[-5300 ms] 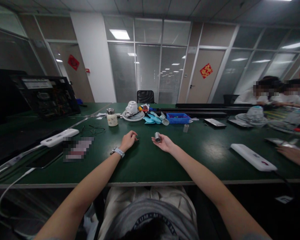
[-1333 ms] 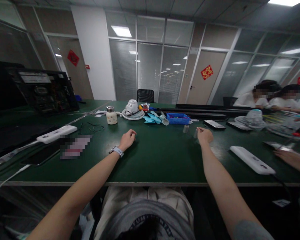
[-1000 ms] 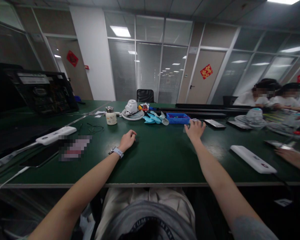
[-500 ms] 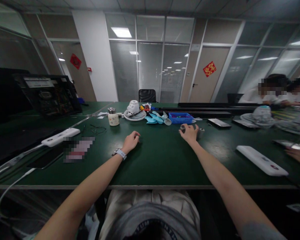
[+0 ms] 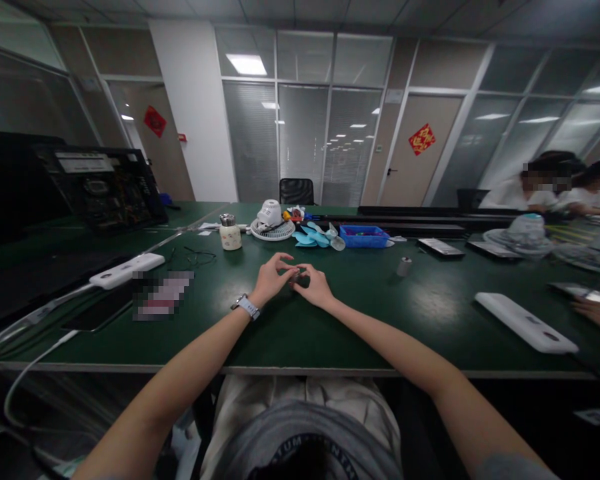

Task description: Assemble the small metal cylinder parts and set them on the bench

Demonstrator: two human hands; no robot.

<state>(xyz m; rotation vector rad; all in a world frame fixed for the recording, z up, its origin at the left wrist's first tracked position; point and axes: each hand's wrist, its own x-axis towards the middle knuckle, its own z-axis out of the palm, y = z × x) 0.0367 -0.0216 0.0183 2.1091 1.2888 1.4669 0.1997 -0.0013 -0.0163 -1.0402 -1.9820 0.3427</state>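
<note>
The left hand and right hand both pinch one small piece, and the little metal can sits untouched on the table.

dark green table, blue tray, white power strip, silver cylinder

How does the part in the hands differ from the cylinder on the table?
The part is pinched between fingertips of the left hand and right hand; the cylinder stands free on the table. The part is mostly hidden by fingers; the cylinder is in full view, upright. Both are small and look grey.
</note>
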